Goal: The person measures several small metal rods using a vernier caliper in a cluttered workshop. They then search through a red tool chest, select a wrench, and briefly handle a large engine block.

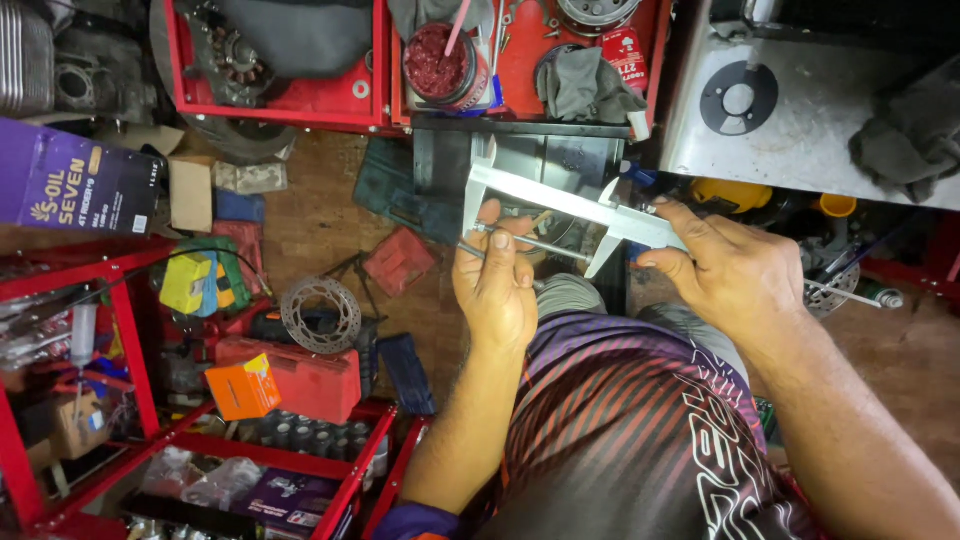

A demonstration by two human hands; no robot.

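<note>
Nearest the camera, two bare forearms rise from a striped shirt [620, 420], one hand on each. The left hand [495, 285] is curled closed, its thumb and forefinger pinching one thin metal rod [530, 241]. The rod's long axis runs from about nine o'clock to three o'clock, tipped slightly down toward three, and its free end points across at the other hand. The right hand [725, 275] is also closed, its thumb and forefinger clamped on the sliding part of one steel vernier caliper [570, 203].

The caliper's beam lies from ten o'clock to four o'clock, just above the rod and nearly parallel with it. One fixed jaw drops at the ten o'clock end beside the left fingertips; one sliding jaw drops at the four o'clock end beside the right thumb. The rod sits between these two jaws, so the measured span lies along the rod's length. Whether either jaw touches the rod's ends I cannot tell. The left hand is nearer the rod; the right hand is nearer the slider.

Farther off, at eight o'clock from the hands, one brake disc [320, 315] lies on the floor, with one orange box [243, 386] below it. Farthest, at twelve o'clock, one tub of red grease [440, 62] stands in a red tray [375, 110].
</note>
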